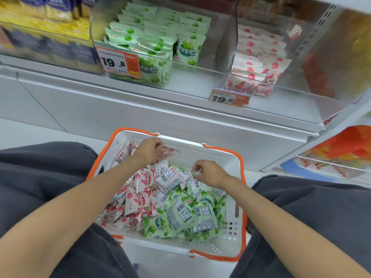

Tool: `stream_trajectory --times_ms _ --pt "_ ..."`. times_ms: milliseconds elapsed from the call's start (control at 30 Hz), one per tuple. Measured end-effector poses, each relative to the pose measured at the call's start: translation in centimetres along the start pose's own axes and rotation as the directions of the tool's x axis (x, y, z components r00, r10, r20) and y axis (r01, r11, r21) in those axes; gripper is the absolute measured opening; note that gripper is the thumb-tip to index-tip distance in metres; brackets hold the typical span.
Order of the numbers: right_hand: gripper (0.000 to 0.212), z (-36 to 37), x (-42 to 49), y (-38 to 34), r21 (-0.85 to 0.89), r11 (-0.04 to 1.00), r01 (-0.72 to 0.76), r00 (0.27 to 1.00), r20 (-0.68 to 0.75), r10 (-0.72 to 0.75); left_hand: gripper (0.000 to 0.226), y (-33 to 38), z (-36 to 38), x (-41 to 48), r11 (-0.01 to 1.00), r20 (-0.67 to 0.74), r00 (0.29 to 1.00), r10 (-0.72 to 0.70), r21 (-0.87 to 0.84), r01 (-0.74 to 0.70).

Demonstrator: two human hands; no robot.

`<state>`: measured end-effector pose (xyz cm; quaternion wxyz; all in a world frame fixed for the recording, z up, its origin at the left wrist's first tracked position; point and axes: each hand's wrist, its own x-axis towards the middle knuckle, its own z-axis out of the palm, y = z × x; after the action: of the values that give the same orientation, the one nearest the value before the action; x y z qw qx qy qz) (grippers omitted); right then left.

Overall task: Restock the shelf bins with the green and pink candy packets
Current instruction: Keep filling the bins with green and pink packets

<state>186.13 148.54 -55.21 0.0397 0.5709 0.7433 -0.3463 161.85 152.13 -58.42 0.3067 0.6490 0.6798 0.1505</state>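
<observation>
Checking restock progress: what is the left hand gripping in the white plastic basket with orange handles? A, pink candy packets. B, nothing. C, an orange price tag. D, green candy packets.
A: the left hand curls round pink strawberry-printed candy packets by the far wall of the white plastic basket.

Lower centre: white slotted basket [230, 157], orange along rim and handles. Inside at left, pink packets [140, 199], pale pink with red strawberry prints and white lettering. Inside at right, green packets [158, 227], light green with darker green fruit prints. White backs with black barcodes on several. Upper centre: clear bin [220, 37] of green-and-white packs, fronted by an orange and white price tag [118, 63] with black digits. Upper right: second clear bin [301, 47] of white packs with red strawberries, second tag [228, 99] in the same orange and white. Upper left: blurred yellow and dark blue packs [50, 17]. Across the middle: white shelf [140, 101]. Both lower sides: dark grey trousers [40, 177].
</observation>
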Motion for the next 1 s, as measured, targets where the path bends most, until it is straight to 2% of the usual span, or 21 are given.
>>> stream_trajectory --times_ms 67,133,167,233,333,433,500,600,700,833,900,1000 --pt "0.058 -1.0 -0.2 0.0 0.173 0.983 -0.054 0.994 -0.082 0.069 0.013 2.6 -0.7 -0.3 0.984 0.010 0.998 0.065 -0.167 -0.062" --pt "0.075 -2.4 -0.6 -0.4 0.451 0.890 -0.070 0.985 -0.111 0.134 0.017 5.3 -1.5 -0.8 0.938 0.026 0.993 0.114 -0.333 -0.099" --pt "0.073 -3.2 -0.6 -0.6 0.558 0.828 -0.057 0.983 -0.116 0.146 0.016 6.8 -2.1 -1.3 0.909 0.034 0.989 0.143 -0.399 -0.118" --pt "0.053 -4.8 -0.9 -0.6 0.665 0.747 0.002 0.983 -0.140 0.122 0.009 9.4 -2.8 -2.0 0.853 0.033 0.981 0.193 -0.499 -0.151" --pt "0.031 -7.4 -2.1 -0.4 0.720 0.685 0.111 0.972 -0.223 0.077 0.006 12.4 -3.5 -2.2 0.809 -0.021 0.975 0.222 -0.554 -0.196" --pt "0.026 -10.1 -4.0 -0.2 0.754 0.629 0.192 0.950 -0.303 0.074 0.010 15.5 -4.0 -2.0 0.772 -0.079 0.979 0.190 -0.603 -0.199" --pt "0.022 -12.0 -5.2 0.2 0.738 0.634 0.230 0.925 -0.368 0.093 0.013 18.2 -4.1 -1.7 0.741 -0.109 0.974 0.200 -0.633 -0.224" --pt "0.020 -15.7 -6.8 1.3 0.716 0.629 0.303 0.862 -0.488 0.141 0.015 22.9 -4.7 -0.7 0.745 -0.228 0.936 0.270 -0.567 -0.353" --pt "0.020 -20.5 -8.1 2.7 0.689 0.581 0.434 0.740 -0.640 0.206 0.017 27.2 -6.0 0.8 0.737 -0.379 0.860 0.343 -0.459 -0.496" --pt "0.019 -27.0 -7.7 4.4 0.623 0.588 0.516 0.598 -0.753 0.274 0.017 30.4 -6.6 3.9 0.802 -0.455 0.751 0.478 -0.122 -0.585" --pt "0.017 -29.5 -6.1 5.3 0.633 0.638 0.438 0.599 -0.735 0.318 0.018 30.4 -6.0 5.5 0.831 -0.437 0.756 0.488 -0.033 -0.556" --pt "0.016 -31.4 -2.4 6.6 0.583 0.805 0.109 0.718 -0.606 0.342 0.018 29.3 -4.8 7.1 0.860 -0.434 0.768 0.471 0.032 -0.510"
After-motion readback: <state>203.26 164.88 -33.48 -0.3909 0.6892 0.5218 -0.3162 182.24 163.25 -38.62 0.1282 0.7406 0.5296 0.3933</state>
